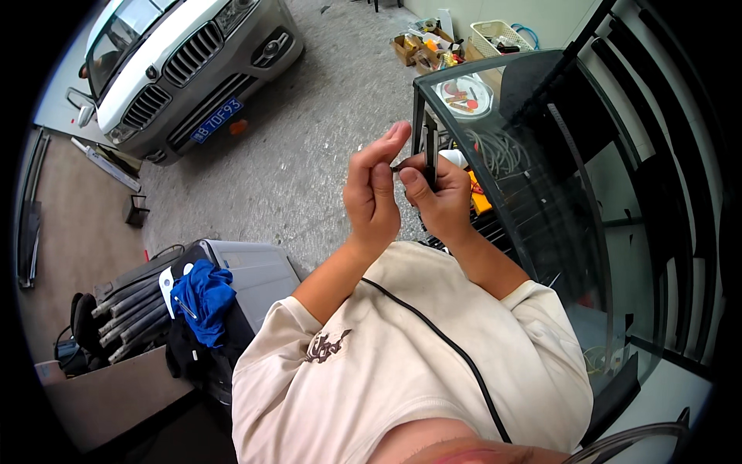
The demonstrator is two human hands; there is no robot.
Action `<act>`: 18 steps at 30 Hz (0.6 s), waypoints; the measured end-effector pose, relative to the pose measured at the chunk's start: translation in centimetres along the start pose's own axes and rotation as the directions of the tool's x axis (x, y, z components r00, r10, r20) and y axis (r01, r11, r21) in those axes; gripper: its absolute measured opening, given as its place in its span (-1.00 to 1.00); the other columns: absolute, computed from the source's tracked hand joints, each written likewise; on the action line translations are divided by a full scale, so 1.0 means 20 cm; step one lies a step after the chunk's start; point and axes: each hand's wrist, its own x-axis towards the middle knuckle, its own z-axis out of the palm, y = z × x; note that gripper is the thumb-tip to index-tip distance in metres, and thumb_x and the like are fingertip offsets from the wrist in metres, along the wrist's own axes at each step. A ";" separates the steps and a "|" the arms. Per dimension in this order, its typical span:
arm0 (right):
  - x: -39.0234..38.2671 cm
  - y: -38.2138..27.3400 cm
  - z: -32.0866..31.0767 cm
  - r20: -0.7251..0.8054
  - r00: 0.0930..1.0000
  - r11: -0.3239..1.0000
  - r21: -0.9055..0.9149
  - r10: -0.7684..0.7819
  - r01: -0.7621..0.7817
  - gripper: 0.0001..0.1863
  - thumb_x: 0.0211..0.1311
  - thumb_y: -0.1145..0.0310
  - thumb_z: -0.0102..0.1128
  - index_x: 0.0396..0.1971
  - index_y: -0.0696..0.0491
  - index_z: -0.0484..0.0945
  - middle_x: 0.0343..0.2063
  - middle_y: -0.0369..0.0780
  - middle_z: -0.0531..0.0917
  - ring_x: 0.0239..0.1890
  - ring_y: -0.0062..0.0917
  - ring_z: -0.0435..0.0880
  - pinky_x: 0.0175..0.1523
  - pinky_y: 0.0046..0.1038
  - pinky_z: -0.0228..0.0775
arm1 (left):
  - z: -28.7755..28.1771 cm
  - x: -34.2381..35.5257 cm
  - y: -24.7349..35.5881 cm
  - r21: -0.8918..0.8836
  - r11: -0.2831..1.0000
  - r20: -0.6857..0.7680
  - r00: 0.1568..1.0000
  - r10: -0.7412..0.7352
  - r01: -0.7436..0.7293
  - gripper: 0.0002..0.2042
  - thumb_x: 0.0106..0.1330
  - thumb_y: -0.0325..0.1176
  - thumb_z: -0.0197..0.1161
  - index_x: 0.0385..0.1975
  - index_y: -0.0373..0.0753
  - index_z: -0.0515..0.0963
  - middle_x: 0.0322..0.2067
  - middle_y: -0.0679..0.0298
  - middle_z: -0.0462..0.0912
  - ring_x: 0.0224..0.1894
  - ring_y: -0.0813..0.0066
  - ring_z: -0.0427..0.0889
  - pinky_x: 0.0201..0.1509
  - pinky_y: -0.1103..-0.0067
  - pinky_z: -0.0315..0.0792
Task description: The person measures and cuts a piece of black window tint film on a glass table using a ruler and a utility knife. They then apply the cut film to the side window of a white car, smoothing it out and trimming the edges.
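Observation:
My hands are raised close together in front of my chest. My left hand [373,187] is closed, thumb pressed against the side of its raised fingers. A small dark piece [397,167] shows between the two hands; its kind is too small to make out. My right hand [440,195] is wrapped round a narrow dark upright tool [430,147] with slim metallic edges, its lower part hidden in the palm. The right thumb and index finger come up to the small dark piece. A black cable [433,326] runs down over my cream T-shirt [402,371].
A glass-topped table [541,178] with a dark frame stands right of my hands, a coil of grey cable [495,152] showing through it. Boxes and a cream basket [498,37] lie beyond. At left are a silver-white car [209,69], a grey case [251,271] and blue cloth [205,301].

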 end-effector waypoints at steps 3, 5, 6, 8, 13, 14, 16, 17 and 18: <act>0.06 -0.07 0.01 0.053 0.982 0.928 -0.321 -0.183 0.190 -0.78 0.19 0.28 0.26 -0.34 0.15 0.58 -0.63 -0.35 0.57 -0.60 -0.81 0.41 -0.50 -0.70 0.23 | -0.12 0.05 0.05 0.160 0.980 0.133 0.981 -0.142 0.120 -0.78 0.40 -0.39 -0.01 -0.18 -0.40 0.51 -0.19 0.07 0.63 -0.13 0.36 0.62 -0.07 0.53 0.47; 0.09 -0.08 -0.01 0.176 0.930 0.797 -0.481 -0.322 0.367 -0.83 0.16 0.35 0.27 -0.37 0.14 0.56 -0.64 -0.26 0.58 -0.63 -0.67 0.54 -0.53 -0.61 0.31 | -0.25 0.10 0.09 0.383 0.903 0.288 0.903 -0.319 0.197 -0.76 0.39 -0.33 0.04 -0.30 -0.41 0.56 -0.33 0.14 0.67 -0.30 0.44 0.65 -0.23 0.56 0.49; 0.10 -0.09 -0.01 0.229 0.921 0.775 -0.498 -0.315 0.389 -0.84 0.15 0.37 0.28 -0.38 0.14 0.55 -0.63 -0.24 0.59 -0.62 -0.62 0.57 -0.52 -0.59 0.33 | -0.28 0.13 0.11 0.244 0.901 0.366 0.827 -0.427 0.358 -0.71 0.37 -0.29 0.08 -0.41 -0.40 0.59 -0.51 0.24 0.66 -0.46 0.55 0.61 -0.41 0.63 0.43; 0.11 -0.13 -0.02 0.346 0.892 0.745 -0.503 -0.290 0.438 -0.84 0.12 0.40 0.28 -0.35 0.13 0.52 -0.61 -0.21 0.61 -0.57 -0.50 0.65 -0.49 -0.54 0.41 | -0.35 0.17 0.10 0.029 0.770 0.547 0.634 -0.546 0.638 -0.72 0.38 -0.29 0.07 -0.41 -0.39 0.59 -0.54 0.26 0.64 -0.51 0.60 0.58 -0.47 0.67 0.39; 0.08 -0.12 -0.03 0.348 0.930 0.937 -0.270 -0.119 0.221 -0.81 0.32 0.31 0.06 -0.21 0.11 0.42 -0.63 -0.36 0.50 -0.60 -0.69 0.49 -0.49 -0.59 0.30 | -0.40 0.21 0.11 -0.031 0.689 0.706 0.504 -0.498 0.724 -0.70 0.43 -0.27 -0.02 -0.29 -0.38 0.57 -0.61 0.30 0.59 -0.60 0.69 0.52 -0.53 0.71 0.36; 0.09 -0.14 -0.05 0.381 0.923 0.965 -0.220 -0.052 0.146 -0.78 0.35 0.26 0.01 -0.21 0.11 0.42 -0.64 -0.40 0.45 -0.62 -0.73 0.42 -0.49 -0.62 0.25 | -0.41 0.19 0.11 -0.099 0.698 0.679 0.561 -0.474 0.710 -0.70 0.43 -0.27 -0.04 -0.25 -0.38 0.55 -0.63 0.31 0.57 -0.61 0.68 0.52 -0.53 0.71 0.36; 0.08 -0.17 -0.08 0.429 0.902 0.991 -0.133 0.054 0.004 -0.72 0.38 0.16 -0.05 -0.24 0.10 0.40 -0.65 -0.45 0.35 -0.62 -0.79 0.29 -0.50 -0.66 0.15 | -0.44 0.15 0.12 -0.232 0.707 0.609 0.666 -0.430 0.668 -0.71 0.45 -0.28 -0.09 -0.19 -0.38 0.50 -0.65 0.33 0.54 -0.62 0.68 0.52 -0.53 0.71 0.35; 0.08 -0.19 -0.09 0.443 0.892 0.994 -0.093 0.095 -0.060 -0.69 0.38 0.12 -0.06 -0.27 0.10 0.38 -0.64 -0.46 0.32 -0.61 -0.81 0.24 -0.50 -0.68 0.10 | -0.45 0.16 0.13 -0.232 0.728 0.614 0.677 -0.405 0.645 -0.72 0.45 -0.29 -0.10 -0.18 -0.37 0.48 -0.66 0.34 0.53 -0.62 0.68 0.52 -0.54 0.71 0.35; 0.08 -0.20 -0.09 0.458 0.879 0.991 -0.055 0.136 -0.124 -0.66 0.38 0.08 -0.07 -0.30 0.09 0.37 -0.63 -0.47 0.29 -0.60 -0.82 0.19 -0.50 -0.69 0.05 | -0.46 0.19 0.15 -0.231 0.748 0.618 0.688 -0.381 0.622 -0.73 0.45 -0.30 -0.12 -0.17 -0.36 0.46 -0.67 0.34 0.52 -0.62 0.68 0.52 -0.55 0.71 0.34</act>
